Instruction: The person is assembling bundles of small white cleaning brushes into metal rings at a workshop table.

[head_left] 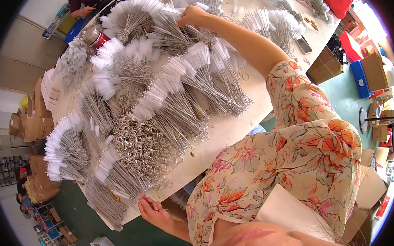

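Note:
Bundles of thin wire cleaning brushes [163, 92], with white bristle ends and looped wire ends, lie heaped on the table [225, 135]. My right hand [192, 16] reaches to the far side and is closed over the brush bundles there. What its fingers grip is hidden. Close to the table's edge, my left hand [156, 213] is held with curled fingers beside a brush bundle [125, 175]. Anything pinched in it is too small to make out. Between the bundles spreads a pile of shiny metal rings [147, 142].
A red tin [95, 37] stands among the brushes at the far left. A phone [304, 44] lies near the right table edge. Another person's hand [83, 12] shows at the top left. Cardboard boxes [325, 65] stand on the floor at right.

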`<state>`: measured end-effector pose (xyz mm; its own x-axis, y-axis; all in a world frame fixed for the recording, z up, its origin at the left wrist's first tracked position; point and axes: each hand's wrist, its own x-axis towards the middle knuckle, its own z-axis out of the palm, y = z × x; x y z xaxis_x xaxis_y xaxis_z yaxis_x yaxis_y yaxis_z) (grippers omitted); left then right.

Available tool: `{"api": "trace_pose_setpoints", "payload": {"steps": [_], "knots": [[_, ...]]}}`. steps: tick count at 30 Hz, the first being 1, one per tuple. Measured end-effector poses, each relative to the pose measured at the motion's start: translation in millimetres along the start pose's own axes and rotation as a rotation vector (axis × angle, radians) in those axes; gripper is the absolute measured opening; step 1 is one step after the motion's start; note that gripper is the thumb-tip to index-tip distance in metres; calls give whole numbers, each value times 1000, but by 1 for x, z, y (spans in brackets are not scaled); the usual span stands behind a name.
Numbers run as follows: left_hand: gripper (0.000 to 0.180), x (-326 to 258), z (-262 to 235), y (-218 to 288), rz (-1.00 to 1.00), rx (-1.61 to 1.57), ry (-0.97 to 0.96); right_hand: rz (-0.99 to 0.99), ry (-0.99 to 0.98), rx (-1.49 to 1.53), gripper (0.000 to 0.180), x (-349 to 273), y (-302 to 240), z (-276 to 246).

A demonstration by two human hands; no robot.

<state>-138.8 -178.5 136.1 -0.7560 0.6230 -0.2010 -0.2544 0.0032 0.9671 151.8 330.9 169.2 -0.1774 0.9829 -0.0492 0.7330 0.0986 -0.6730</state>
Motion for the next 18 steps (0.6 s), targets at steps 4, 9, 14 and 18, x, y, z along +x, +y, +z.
{"api": "trace_pose_setpoints", "payload": {"steps": [4, 9, 14, 18], "knots": [[23, 2, -4, -5, -20, -4, -6, -252, 413, -150, 28, -4, -1, -9], [23, 7, 11, -4, -32, 6, -15, -659, 602, -46, 33, 15, -16, -57], [22, 4, 11, -2, -32, -38, 3, -253, 59, -23, 32, 14, -33, -99], [21, 8, 18, -9, -53, -16, -37, -293, 43, -133, 36, 53, 12, -67]]}}
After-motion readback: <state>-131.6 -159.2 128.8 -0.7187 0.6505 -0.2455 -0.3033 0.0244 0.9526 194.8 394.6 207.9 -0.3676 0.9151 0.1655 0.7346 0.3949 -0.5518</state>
